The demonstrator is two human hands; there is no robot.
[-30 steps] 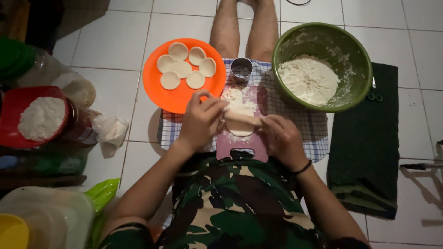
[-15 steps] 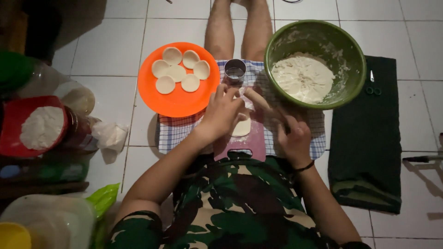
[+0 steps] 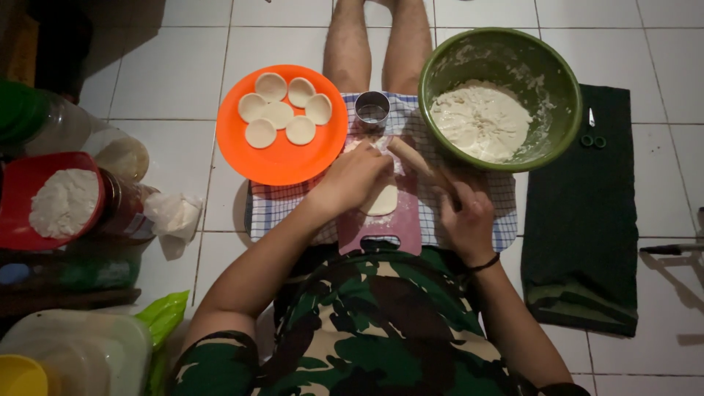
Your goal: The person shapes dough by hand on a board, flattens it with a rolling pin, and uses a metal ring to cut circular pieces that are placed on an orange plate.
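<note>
**Rolling dough on the floor**

While my right hand [image 3: 467,220] grips the wooden rolling pin [image 3: 419,164], my left hand [image 3: 357,176] presses flat and open on the dough [image 3: 381,198]. It lies on a pink board [image 3: 381,229] over a checked cloth [image 3: 273,209] on my lap. White floor tiles [image 3: 191,51] lie all around. An orange plate [image 3: 282,158] of dough rounds sits left, a green bowl [image 3: 546,73] right.

White tiled floor [image 3: 183,44], dark grout lines, dim light, deep shadow at the left edge
</note>
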